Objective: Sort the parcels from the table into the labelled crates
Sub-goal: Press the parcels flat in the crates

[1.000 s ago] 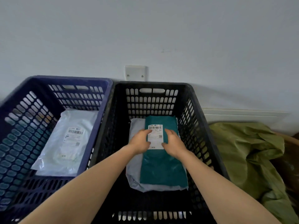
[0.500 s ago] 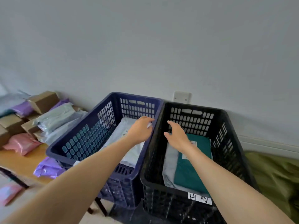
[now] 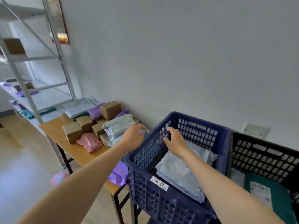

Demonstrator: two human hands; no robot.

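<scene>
Over the table point(image 3: 77, 152) at centre left, the empty, loose-fingered left hand point(image 3: 132, 136) reaches for a grey mailer point(image 3: 119, 126), presumably next to sort, the right hand point(image 3: 175, 142) slack and empty over the blue crate point(image 3: 202, 121).

left hand point(image 3: 133, 136) now over grey parcel point(image 3: 119, 125), right hand point(image 3: 176, 141) over blue crate point(image 3: 225, 131)

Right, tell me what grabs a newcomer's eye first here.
Two bare arms fill the foreground: the left hand reaches toward the pile of parcels on the wooden table, and the right hand hovers over the blue crate. A black crate at far right holds a teal parcel.
</scene>
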